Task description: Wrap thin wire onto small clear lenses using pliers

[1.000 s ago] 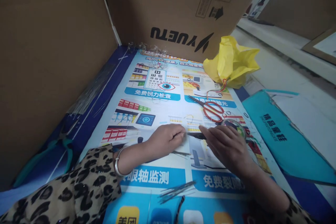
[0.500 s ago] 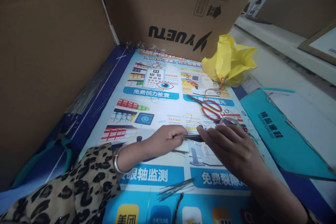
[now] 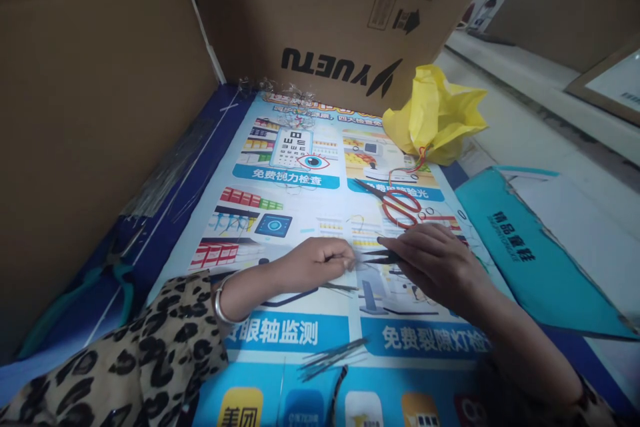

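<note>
My left hand [image 3: 327,260] is closed in a pinch above the printed poster. Whatever lies between its fingertips is too small and blurred to make out. Facing those fingertips are the dark, tapered jaws of needle-nose pliers [image 3: 379,257], spread slightly apart. My right hand [image 3: 440,260] is wrapped round the pliers and hides their handles. Short thin wires [image 3: 340,287] lie just below my left hand, and a loose bundle of wires [image 3: 333,358] rests nearer to me. Red-handled scissors [image 3: 395,203] lie beyond my right hand.
Teal-handled pliers [image 3: 107,270] and a bundle of long wires [image 3: 165,173] lie at the left. Cardboard walls [image 3: 320,7] stand left and behind. A yellow bag [image 3: 433,117] is at the back right, with a teal box piece [image 3: 530,247] nearer. Tangled wire pieces [image 3: 300,103] lie at the back.
The pliers' jaws have come away from my left fingertips and opened. My right hand has shifted slightly to the right. My left hand stays nearly in place.
</note>
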